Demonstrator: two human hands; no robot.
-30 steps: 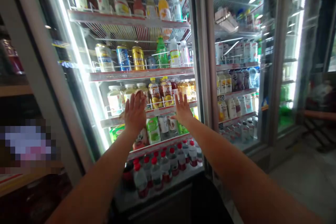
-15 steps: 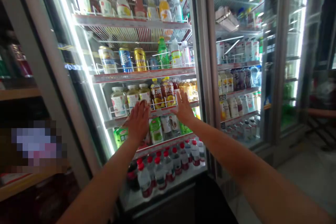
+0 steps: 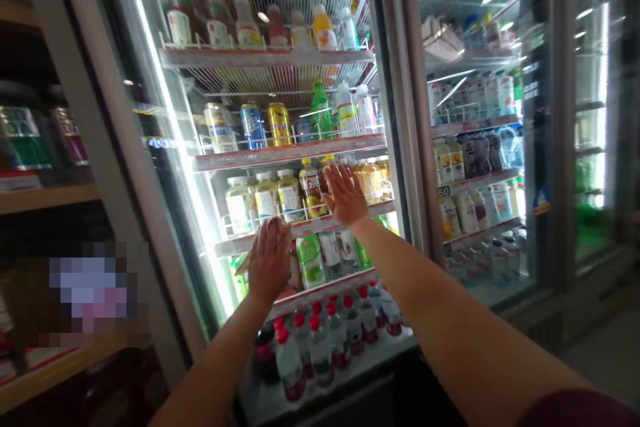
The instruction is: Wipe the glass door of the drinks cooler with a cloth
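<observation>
Both my hands reach out in front of the shelves of a lit drinks fridge [image 3: 290, 150]. My left hand [image 3: 270, 263] is before the lower shelf, fingers stretched out and close together, beside a green and white carton [image 3: 311, 260]. Part of its thumb side is blurred, and I cannot make out anything held there. My right hand [image 3: 345, 195] is higher, palm forward with its fingers stretched, covering part of the dark tea bottles with yellow caps [image 3: 311, 188]. Jars with pale lids [image 3: 240, 203] stand left of these. Whether either hand touches anything I cannot tell.
Red-capped bottles [image 3: 320, 347] stand on the fridge floor. Cans [image 3: 253, 125] and more bottles fill the upper shelves. A metal door post [image 3: 407, 93] separates a second fridge at right. Wooden shelves [image 3: 50, 199] with goods are at left.
The view has shifted, so the fridge appears further right and lower. My right hand has moved left across the tea bottles; my left hand is lower against the shelves.
</observation>
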